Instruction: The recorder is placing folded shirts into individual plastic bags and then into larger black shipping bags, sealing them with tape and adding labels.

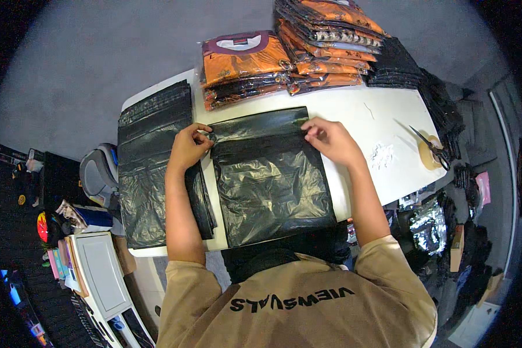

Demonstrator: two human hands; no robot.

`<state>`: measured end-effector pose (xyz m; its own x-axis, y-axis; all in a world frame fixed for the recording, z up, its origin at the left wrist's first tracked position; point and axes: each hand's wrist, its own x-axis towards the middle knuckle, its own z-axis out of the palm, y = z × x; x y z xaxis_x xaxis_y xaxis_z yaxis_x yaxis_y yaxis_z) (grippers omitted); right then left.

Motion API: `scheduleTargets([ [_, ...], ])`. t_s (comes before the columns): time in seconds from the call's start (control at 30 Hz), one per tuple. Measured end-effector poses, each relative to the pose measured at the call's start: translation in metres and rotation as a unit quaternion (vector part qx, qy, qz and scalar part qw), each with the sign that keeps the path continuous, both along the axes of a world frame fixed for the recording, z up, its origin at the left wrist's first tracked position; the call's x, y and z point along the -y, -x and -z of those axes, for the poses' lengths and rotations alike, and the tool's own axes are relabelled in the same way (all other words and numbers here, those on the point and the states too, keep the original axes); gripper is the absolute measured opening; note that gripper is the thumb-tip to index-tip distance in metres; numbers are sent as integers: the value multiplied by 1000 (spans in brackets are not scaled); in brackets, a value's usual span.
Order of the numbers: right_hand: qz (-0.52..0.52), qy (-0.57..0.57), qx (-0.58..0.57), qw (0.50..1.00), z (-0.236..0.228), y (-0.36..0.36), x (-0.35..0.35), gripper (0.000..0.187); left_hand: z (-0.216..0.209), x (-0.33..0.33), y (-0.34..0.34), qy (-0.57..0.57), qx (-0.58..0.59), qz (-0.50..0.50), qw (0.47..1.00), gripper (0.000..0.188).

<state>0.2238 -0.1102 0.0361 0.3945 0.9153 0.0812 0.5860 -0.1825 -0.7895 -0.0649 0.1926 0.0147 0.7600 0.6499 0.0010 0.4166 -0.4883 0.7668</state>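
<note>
A black plastic mailing bag (272, 191) lies flat in front of me on the white table (359, 130), its upper strip forming a band across the far end. My left hand (191, 144) pinches the far left corner of this bag between thumb and fingers. At the opposite far corner, the closed fingers of my right hand (332, 139) grip the bag's edge. Whatever is inside the bag cannot be seen. Just left of it lies a stack of similar black bags (151, 168), partly covered by my left forearm.
Orange shirts in clear bags (243, 64) sit at the table's far side, beside a taller stack of packaged shirts (330, 52). Folded black items (395, 64) lie farther right. Black scissors (438, 152) rest on a tape roll (426, 154), near white scraps (381, 155).
</note>
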Motion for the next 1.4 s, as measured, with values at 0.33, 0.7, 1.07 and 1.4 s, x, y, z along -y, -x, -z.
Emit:
scheduleTargets([
  [0.33,44,2,-23,999,27,-14,10,26,-7,6,-6,-4,-8,-12,1000,32],
  [0.7,153,-36,-27,987,44,-55,-34,31,-8,6,-5,3,-25,-1,1000,34],
  [1.07,58,-47,-24,997,50,-44,-19,38,-4,-1,0,43,-12,12,999,34],
  [1.4,66,-49,-53,995,49,-43,-18,35,-8,2,-1,12,-24,21,999,32],
])
